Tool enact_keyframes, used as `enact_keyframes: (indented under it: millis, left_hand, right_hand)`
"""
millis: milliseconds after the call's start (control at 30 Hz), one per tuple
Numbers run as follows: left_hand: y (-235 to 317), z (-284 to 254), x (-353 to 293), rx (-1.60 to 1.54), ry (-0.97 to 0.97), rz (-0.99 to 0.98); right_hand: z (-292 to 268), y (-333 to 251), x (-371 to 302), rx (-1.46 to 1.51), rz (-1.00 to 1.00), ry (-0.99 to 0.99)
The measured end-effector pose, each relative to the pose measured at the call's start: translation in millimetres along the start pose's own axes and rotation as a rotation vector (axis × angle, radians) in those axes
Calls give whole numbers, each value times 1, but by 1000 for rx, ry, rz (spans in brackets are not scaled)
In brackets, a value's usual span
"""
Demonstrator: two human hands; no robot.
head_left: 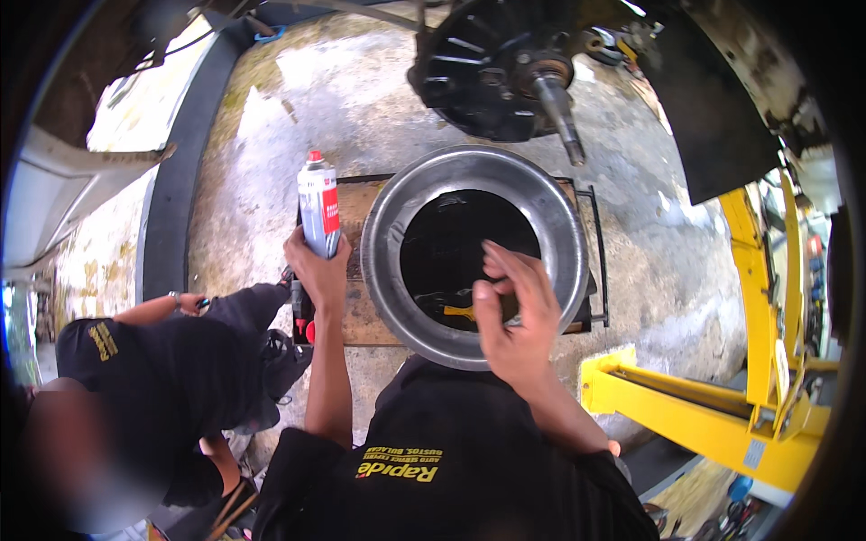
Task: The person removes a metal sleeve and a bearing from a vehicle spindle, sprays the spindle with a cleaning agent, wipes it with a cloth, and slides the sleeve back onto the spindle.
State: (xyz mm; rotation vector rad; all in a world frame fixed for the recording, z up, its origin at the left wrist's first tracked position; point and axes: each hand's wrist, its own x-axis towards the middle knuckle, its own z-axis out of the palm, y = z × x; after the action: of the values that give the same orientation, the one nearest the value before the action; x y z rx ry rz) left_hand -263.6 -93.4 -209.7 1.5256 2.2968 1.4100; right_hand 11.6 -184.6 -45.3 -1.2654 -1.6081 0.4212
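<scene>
My left hand [317,275] is wrapped round the lower part of a spray can [319,203], white and red with a red top, held upright left of the basin. Over the right side of a round metal basin [382,261] hovers my right hand [521,316], thumb and fingers apart, with nothing seen between them. Dark liquid [451,243] fills the bottom of the basin. Near its front edge a yellow piece [458,312], perhaps a brush handle, shows partly in the liquid. The basin rests on a wooden board in a black metal frame [595,261].
Ahead hangs a black wheel-hub assembly [487,77] with a bare spindle [559,113]. A yellow lift arm [672,401] and post stand at right. On the left a person in black [180,361] crouches close by. A red and black tool [302,316] lies beside the board.
</scene>
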Motion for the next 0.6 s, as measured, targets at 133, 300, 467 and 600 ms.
enact_keyframes:
  millis: [133, 300, 467, 600]
  left_hand:
    - [95, -33, -75, -276, 68, 141]
    - [157, -44, -137, -345, -98, 388]
    - [200, -59, -129, -761, -500, 543]
    - [204, -55, -133, -878, -575, 448]
  right_hand:
    - [32, -34, 28, 111, -24, -28]
    - [14, -30, 27, -146, -217, 254]
    - [-61, -9, 55, -290, -169, 355]
    - [-91, -13, 73, -267, -10, 128]
